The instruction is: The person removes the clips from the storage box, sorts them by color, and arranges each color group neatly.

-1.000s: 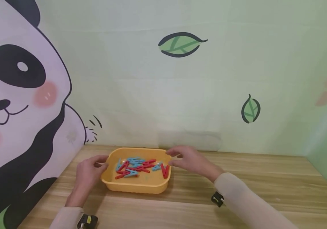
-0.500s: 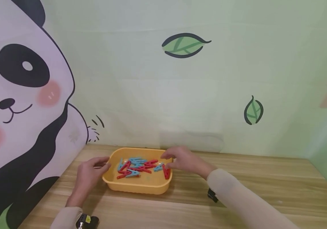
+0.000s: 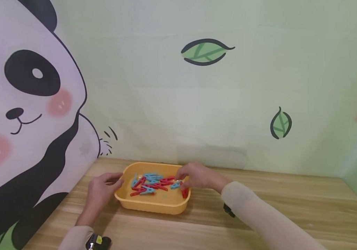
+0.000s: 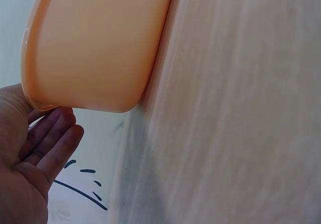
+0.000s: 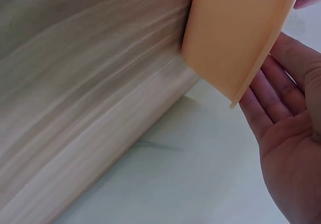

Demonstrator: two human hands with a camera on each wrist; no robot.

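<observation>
Basket (image 3: 153, 207) long axis sideways, rightmost clip (image 3: 184, 193) front-back

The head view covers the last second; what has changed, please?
The right hand has moved left and down, into the yellow basin beside a red clothespin; any grip is hidden. The left hand stays at the basin's left side; the other clothespins look unmoved.

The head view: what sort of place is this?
Perhaps a child's play corner or decorated booth: a cartoon panda and leaf drawings decorate the wall behind a wood-grained table.

Right hand (image 3: 197, 176) perhaps on red clip (image 3: 184, 193)
</observation>
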